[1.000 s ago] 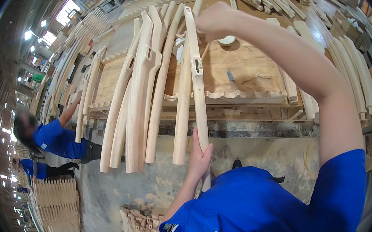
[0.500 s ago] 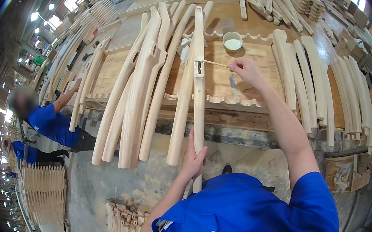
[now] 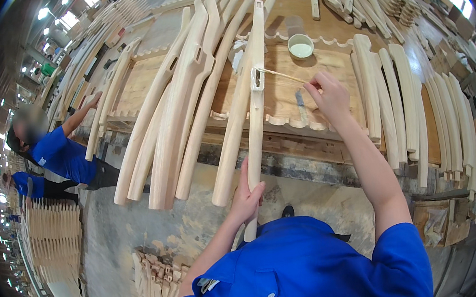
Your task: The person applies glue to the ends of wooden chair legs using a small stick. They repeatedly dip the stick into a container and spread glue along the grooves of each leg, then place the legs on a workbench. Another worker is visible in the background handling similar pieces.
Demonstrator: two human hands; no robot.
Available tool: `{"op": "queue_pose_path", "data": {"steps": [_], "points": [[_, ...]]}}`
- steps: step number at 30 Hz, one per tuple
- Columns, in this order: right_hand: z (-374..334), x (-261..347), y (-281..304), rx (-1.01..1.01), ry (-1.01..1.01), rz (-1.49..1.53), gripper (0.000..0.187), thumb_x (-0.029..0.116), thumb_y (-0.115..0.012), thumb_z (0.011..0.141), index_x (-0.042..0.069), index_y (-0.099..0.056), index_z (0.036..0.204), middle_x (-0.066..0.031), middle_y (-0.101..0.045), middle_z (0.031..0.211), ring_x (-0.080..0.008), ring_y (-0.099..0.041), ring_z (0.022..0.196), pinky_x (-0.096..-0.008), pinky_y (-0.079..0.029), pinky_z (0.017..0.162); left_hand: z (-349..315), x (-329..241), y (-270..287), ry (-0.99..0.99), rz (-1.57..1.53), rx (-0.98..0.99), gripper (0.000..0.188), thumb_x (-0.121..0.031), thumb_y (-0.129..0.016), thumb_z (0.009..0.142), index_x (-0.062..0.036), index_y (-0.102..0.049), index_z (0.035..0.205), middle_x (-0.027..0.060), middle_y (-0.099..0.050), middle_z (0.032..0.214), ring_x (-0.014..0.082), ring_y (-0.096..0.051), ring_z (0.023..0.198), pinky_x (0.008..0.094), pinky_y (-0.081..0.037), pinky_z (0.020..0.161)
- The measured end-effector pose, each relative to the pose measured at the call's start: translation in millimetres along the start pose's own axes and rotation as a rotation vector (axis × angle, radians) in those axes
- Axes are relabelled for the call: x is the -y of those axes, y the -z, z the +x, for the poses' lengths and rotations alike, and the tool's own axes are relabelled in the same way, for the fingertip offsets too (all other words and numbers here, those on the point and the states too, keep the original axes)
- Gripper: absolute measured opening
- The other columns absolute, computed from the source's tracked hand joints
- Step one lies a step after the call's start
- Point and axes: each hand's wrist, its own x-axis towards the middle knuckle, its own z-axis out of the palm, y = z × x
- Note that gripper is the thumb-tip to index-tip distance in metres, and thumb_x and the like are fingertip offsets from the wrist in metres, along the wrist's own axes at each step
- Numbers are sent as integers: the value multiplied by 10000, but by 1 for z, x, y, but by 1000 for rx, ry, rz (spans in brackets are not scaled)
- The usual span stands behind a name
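Observation:
My left hand (image 3: 247, 198) is wrapped round the lower part of a long pale wooden leg (image 3: 254, 129), which slants away from me across the bench. An oblong slot (image 3: 257, 79) is cut in the leg, with whitish wet stuff on its edges. Between the fingertips of my right hand (image 3: 328, 97) I pinch a thin wooden stick (image 3: 285, 76). The stick's far tip touches or nearly touches the slot's upper right edge. Beyond the stick stands a round bowl (image 3: 301, 47) of whitish liquid. A small flat brush-like tool (image 3: 300, 104) lies left of my right hand.
Several similar wooden legs (image 3: 187, 107) lie side by side to the left, jutting over the bench edge. More curved pieces (image 3: 387, 104) rest at the right. Scalloped wooden strips (image 3: 299, 123) line the bench. A co-worker in blue (image 3: 64, 155) stands at far left, reaching for wood.
My right hand has drawn back a little to the right, and more of the stick shows. The stick's tip is now at the slot's upper right edge. My left hand keeps its grip.

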Motion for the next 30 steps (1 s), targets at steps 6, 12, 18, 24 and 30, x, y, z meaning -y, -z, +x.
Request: {"op": "queue_pose_path", "data": {"steps": [6, 12, 18, 24, 30], "points": [[-4, 3, 5, -38, 74, 33, 203, 263, -653, 820, 95, -569, 742, -36, -597, 731, -247, -595, 691, -353, -441, 563, -1, -6, -1, 10, 17, -1, 764, -117, -496, 902, -183, -26, 1500, 79, -535, 860, 112, -480, 553, 264, -443, 499], [6, 6, -13, -39, 59, -42, 181, 247, -661, 813, 101, -579, 745, -36, -592, 718, -241, -595, 671, -355, -443, 557, -2, -3, -1, 0, 37, -11, 770, -109, -498, 898, -184, -24, 1500, 64, -526, 819, 110, -491, 553, 268, -452, 496], [0, 0, -2, 3, 126, 23, 178, 244, -655, 819, 105, -572, 744, -28, -596, 721, -239, -595, 670, -358, -445, 559, -2, -2, -1, 6, 24, -12, 771, -88, -492, 894, -180, -25, 1501, 62, -517, 825, 115, -500, 562, 272, -452, 495], [13, 5, -13, -32, 168, 4, 192, 242, -661, 810, 98, -559, 735, -24, -591, 717, -231, -591, 669, -358, -440, 554, -1, 1, -4, -33, 62, -33, 777, -137, -516, 892, -173, -34, 1500, 83, -550, 825, 137, -496, 557, 287, -440, 506], [6, 0, -1, 69, 268, -12, 189, 230, -671, 798, 95, -558, 730, -21, -587, 708, -225, -587, 667, -351, -442, 554, -2, 0, -3, -3, 57, -34, 776, -138, -518, 891, -165, -37, 1500, 89, -557, 844, 136, -502, 565, 288, -443, 509]]}}
